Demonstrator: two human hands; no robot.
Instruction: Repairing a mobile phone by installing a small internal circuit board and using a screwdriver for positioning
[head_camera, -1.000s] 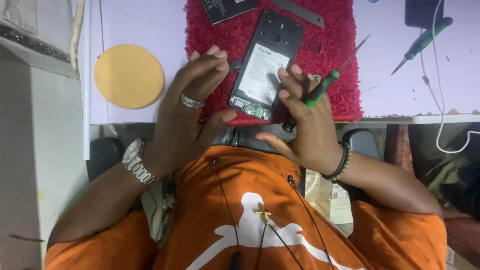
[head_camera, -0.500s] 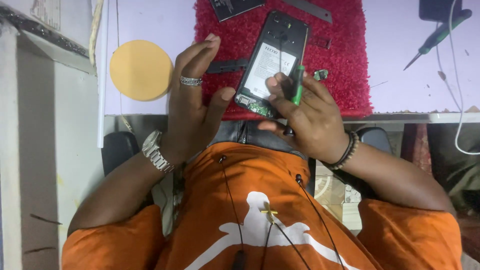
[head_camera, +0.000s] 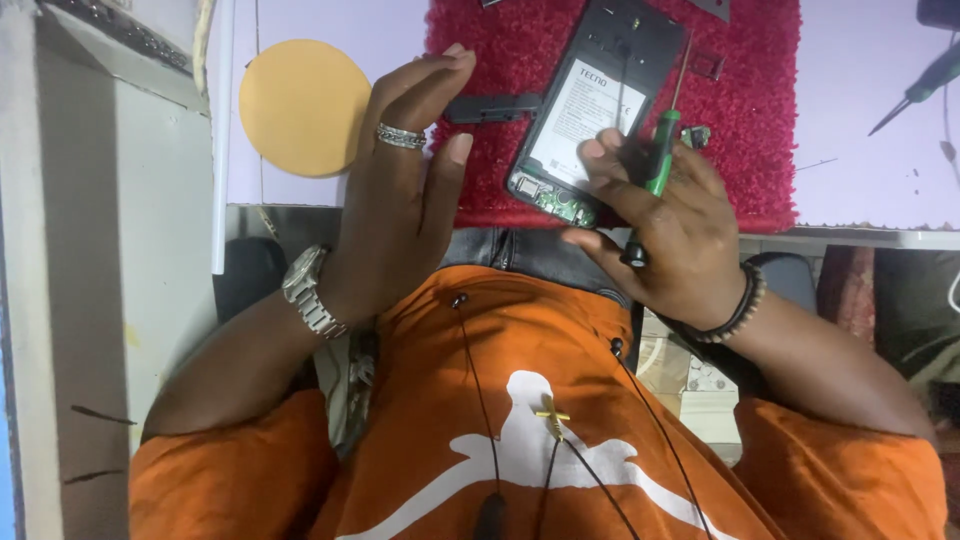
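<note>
Clearly the opened phone (head_camera: 590, 110) is light, stiff, fragile — best held by its edges — while right hand (head_camera: 665, 230) fingers grip the green screwdriver (head_camera: 657, 165), left hand (head_camera: 400, 190) released.

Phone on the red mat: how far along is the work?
The phone already lies with its back off, battery and circuit board bare; a loose black part lies beside it. In hand: the right hand holds a green screwdriver, tip over the phone. The left hand hovers open. The battery is not yet out.

Pale lilac worktop (head_camera: 860, 180), grey cabinet (head_camera: 110, 250)
</note>
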